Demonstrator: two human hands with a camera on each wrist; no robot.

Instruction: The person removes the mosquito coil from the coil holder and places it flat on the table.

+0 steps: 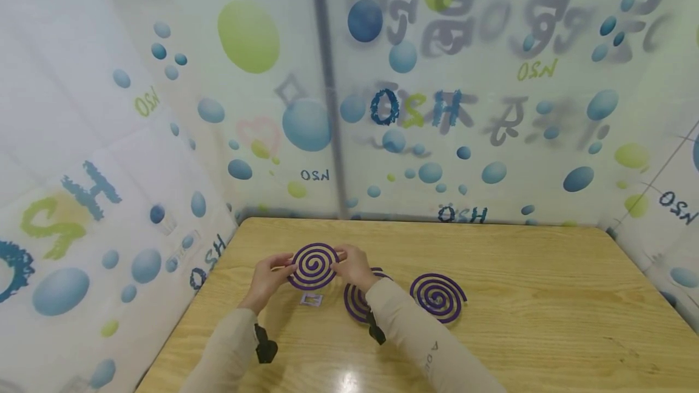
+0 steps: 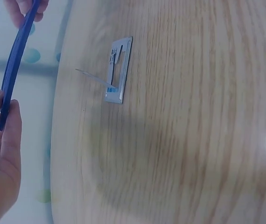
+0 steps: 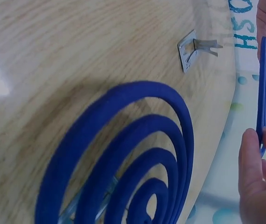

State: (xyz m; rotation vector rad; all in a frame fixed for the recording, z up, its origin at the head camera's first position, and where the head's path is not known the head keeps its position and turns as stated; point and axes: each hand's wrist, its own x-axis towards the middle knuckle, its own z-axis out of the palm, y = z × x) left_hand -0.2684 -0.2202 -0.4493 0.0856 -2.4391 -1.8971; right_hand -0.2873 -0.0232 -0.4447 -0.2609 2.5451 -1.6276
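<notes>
Head view: purple spiral coil (image 1: 314,264) is up off the table (image 1: 546,272), face toward the camera, above and just behind a small metal stand (image 2: 125,70). Left hand (image 1: 267,279) pinches the rim at its left, right hand (image 1: 354,267) pinches it at the right — two-point grip, so the load probably splits evenly and thin rings are less likely to snap. Rim-only hold also leaves the middle free, likely handy given the stand's upright prong. Stand's base lies flat, which should keep it steady. Second coil (image 1: 356,302) is partly hidden by the right forearm; third coil (image 1: 437,299) lies to its right. Right wrist view: the near coil's rings sit above the wood, shiny strip beneath — maybe another stand, can't confirm. Bubble-print sheeting (image 1: 480,126) rises behind.
</notes>
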